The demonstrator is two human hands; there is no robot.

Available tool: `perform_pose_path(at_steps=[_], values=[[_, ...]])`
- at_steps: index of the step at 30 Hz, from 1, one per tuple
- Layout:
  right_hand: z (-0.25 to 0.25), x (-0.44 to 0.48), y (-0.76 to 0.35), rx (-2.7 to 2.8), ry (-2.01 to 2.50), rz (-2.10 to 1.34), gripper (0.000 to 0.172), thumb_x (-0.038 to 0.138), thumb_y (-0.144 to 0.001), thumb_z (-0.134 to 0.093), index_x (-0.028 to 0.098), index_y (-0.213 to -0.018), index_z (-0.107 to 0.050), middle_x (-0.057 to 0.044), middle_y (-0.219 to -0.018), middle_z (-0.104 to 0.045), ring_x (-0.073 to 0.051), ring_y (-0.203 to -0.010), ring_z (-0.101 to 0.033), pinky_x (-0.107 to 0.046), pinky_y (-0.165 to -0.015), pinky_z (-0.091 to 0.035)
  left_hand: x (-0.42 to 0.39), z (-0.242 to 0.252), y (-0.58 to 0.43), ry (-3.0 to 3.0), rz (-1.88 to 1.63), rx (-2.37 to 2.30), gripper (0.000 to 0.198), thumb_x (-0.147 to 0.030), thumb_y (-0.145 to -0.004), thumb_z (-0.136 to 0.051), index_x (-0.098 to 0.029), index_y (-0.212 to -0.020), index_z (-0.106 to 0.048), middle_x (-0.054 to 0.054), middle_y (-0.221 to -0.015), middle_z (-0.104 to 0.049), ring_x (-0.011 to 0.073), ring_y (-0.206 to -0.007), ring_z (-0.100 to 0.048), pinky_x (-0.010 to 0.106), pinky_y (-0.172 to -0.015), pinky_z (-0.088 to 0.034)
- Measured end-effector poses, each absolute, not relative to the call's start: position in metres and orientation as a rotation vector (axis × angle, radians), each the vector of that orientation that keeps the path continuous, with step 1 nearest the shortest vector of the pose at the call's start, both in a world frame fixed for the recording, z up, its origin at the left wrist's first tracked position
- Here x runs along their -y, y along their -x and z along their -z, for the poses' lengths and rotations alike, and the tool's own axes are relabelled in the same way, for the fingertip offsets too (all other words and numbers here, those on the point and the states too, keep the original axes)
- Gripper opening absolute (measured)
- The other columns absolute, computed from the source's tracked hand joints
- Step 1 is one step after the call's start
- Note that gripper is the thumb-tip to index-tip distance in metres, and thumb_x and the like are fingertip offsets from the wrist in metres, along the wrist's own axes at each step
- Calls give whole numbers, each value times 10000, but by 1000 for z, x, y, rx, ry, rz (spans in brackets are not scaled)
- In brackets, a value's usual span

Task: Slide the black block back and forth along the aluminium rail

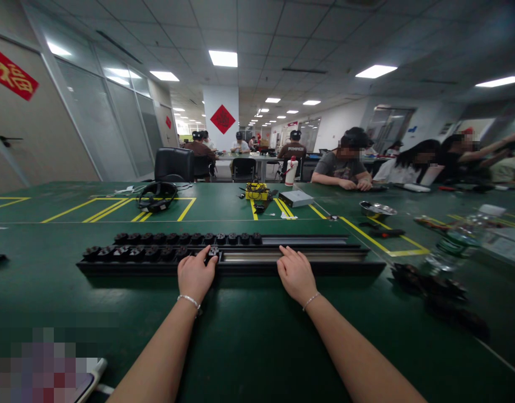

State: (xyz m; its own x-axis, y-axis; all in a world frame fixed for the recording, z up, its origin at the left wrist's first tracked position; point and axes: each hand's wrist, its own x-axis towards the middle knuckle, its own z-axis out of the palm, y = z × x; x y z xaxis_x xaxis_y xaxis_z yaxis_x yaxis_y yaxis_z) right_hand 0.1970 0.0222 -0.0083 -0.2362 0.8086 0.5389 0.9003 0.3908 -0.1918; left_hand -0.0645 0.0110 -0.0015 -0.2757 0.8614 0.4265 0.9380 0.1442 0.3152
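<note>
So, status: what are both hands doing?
Left hand fingertips on a black part in the rail. Right hand open, resting on rail. No obstruction seen.

Black headphones (157, 196) left on the green table (249, 336), yellow box (257, 191) and grey box (296, 198) set farther back, metal bowl (377, 210) and water bottle (450, 247) at right, people (345, 165) seated beyond, red diamond sign (223, 119) hung on pillar (221, 140).

Table (249, 336) dark green with yellow line markings. Rail (282, 256) black with silver channel, black parts (157, 246) in rows. Red diamond sign (223, 118) on white pillar, upper centre. Yellow box (257, 191) mid-frame. Silver bracelets on both wrists.
</note>
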Motion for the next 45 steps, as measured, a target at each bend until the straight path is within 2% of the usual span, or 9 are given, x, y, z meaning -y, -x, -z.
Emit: perform_pose_path(at_steps=[10,22,45], values=[[10,-23,-197,2086,1465,232,325,275,-858,-304,211,-794,-616,-37,-1241,-524,-186,-1184,-422,-401,-987,-271,-11,1,64,1804,831,2256,453,-439,-789,-400,-217,-1153,-553,45,-802,-680,180,-842,-589,341,-944,-298],[11,-24,-197,2078,1458,234,313,273,-854,-313,217,-787,-614,-32,-1239,-526,-182,-1175,-432,-401,-983,-277,-11,-2,63,1790,816,2293,435,-427,-788,-413,-241,-1158,-548,47,-825,-680,195,-848,-580,344,-884,-327],[9,-23,-197,2092,1458,214,335,273,-858,-296,209,-793,-618,-48,-1239,-524,-191,-1182,-424,-414,-986,-274,-10,-1,63,1823,846,2263,431,-427,-798,-392,-241,-1153,-551,34,-848,-688,181,-860,-583,347,-943,-290]])
